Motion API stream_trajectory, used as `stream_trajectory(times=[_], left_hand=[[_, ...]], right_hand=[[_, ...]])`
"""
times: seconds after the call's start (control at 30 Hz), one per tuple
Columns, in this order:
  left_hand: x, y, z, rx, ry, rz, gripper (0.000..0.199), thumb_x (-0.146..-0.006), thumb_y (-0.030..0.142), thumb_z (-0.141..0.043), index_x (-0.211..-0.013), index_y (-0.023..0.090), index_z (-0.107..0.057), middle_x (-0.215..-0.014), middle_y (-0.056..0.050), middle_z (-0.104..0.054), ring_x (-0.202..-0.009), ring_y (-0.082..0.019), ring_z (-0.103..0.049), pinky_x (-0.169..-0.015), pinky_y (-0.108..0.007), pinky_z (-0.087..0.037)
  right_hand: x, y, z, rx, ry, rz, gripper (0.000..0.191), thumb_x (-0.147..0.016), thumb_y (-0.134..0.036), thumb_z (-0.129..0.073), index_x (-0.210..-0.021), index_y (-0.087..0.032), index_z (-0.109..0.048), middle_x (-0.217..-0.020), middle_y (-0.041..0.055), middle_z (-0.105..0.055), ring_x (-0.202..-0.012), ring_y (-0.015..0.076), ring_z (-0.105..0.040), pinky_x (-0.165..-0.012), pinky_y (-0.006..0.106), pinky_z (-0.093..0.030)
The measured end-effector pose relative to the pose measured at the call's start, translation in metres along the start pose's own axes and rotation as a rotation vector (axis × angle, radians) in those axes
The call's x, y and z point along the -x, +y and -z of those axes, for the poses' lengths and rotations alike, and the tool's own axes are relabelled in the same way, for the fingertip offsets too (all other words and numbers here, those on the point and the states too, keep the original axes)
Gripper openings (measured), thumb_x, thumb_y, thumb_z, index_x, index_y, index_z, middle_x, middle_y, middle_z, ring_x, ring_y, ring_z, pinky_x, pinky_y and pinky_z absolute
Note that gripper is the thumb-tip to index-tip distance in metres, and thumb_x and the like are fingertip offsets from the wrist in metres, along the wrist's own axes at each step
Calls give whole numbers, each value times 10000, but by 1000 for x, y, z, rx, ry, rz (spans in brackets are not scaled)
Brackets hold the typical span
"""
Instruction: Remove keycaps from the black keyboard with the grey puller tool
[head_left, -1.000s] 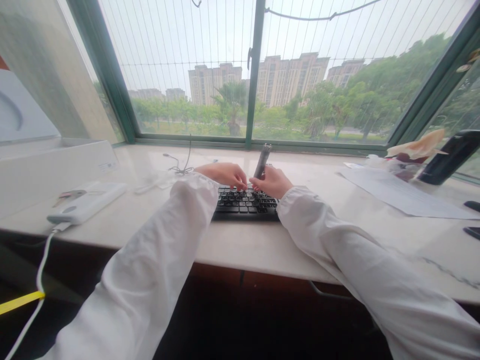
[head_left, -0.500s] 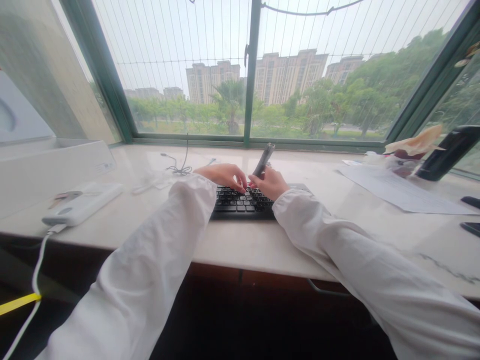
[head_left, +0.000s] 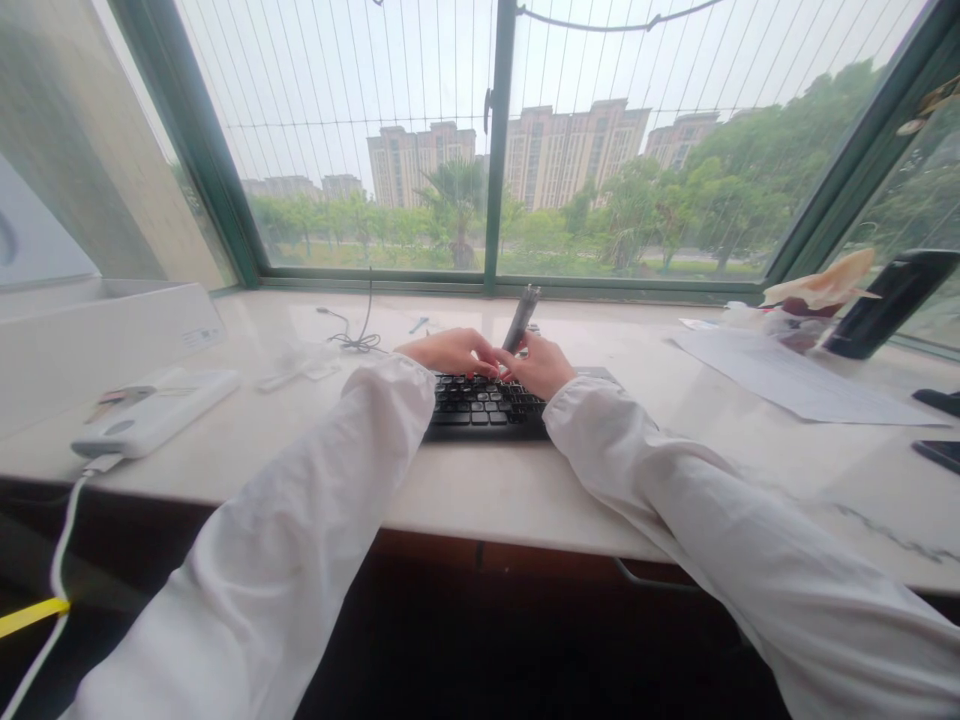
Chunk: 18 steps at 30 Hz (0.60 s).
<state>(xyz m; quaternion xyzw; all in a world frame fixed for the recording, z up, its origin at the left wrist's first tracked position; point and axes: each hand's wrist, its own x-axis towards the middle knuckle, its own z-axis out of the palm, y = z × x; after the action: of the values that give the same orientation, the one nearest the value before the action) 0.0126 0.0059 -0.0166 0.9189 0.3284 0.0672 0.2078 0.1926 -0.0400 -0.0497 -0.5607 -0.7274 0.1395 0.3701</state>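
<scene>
A black keyboard [head_left: 487,412] lies on the white counter under both hands. My right hand [head_left: 541,364] is closed round a dark grey, stick-like tool [head_left: 521,318], whose upper end points up and away from me. From the left, my left hand [head_left: 459,354] reaches over the keyboard's back part, its fingers pressed together and meeting the fingertips of my right hand. Whatever lies between those fingertips is too small to make out. The tool's lower end is hidden by my right hand.
Thin cables [head_left: 360,342] and clear plastic [head_left: 296,372] lie at the back left, near a white power bank [head_left: 154,415] with a cord. Paper sheets [head_left: 795,380] and a black cylinder [head_left: 889,305] are at the right. A window stands behind the counter [head_left: 465,490].
My left hand's fingers have moved slightly right and now meet those of my right hand. The tool stands a little more upright. The view has shifted slightly.
</scene>
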Motion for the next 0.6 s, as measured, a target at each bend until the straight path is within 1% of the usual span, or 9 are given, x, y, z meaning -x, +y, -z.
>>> stream_trajectory(times=[0.13,0.23,0.33,0.43,0.53,0.6], left_hand=[[-1,2,-3,-11,30,2,402,-760,468,-597,-1054,219,-711,-954,-21,-708,-690,-119,-591,-664,-221,-410],[-1,6,-6,-54,76,1,336,-767,437,-589,-991,229,-730,-906,-3,-712,-731,-129,-597,-677,-218,-408],[-1,10,-8,-76,130,-24,273,-771,362,-583,-938,219,-745,-842,1,-713,-723,-128,-601,-679,-216,-410],[-3,11,-9,-130,177,-50,238,-752,303,-590,-898,214,-756,-830,-3,-718,-744,-136,-612,-699,-220,-415],[-6,9,-9,-184,173,-33,235,-751,293,-588,-904,233,-756,-859,0,-725,-800,-151,-623,-725,-224,-417],[-7,6,-10,-210,155,0,252,-761,335,-588,-929,242,-750,-881,-5,-725,-821,-162,-624,-728,-229,-418]], right_hand=[[0,0,0,36,11,23,281,-822,-473,-615,-881,-199,-619,-865,51,-702,-768,179,-669,-717,265,-489],[2,-1,0,40,11,48,274,-827,-474,-603,-889,-207,-614,-845,38,-697,-750,174,-663,-711,262,-480],[2,-3,0,37,14,81,253,-841,-458,-583,-885,-210,-596,-806,26,-690,-740,174,-656,-703,264,-474],[1,-3,-1,47,18,81,223,-856,-428,-564,-855,-204,-572,-790,32,-685,-754,184,-651,-700,271,-470],[0,0,-5,43,20,58,215,-868,-420,-550,-868,-205,-556,-826,45,-690,-782,190,-649,-712,275,-470],[-1,3,-7,15,15,57,227,-877,-434,-536,-896,-209,-549,-834,43,-690,-784,185,-649,-719,273,-473]])
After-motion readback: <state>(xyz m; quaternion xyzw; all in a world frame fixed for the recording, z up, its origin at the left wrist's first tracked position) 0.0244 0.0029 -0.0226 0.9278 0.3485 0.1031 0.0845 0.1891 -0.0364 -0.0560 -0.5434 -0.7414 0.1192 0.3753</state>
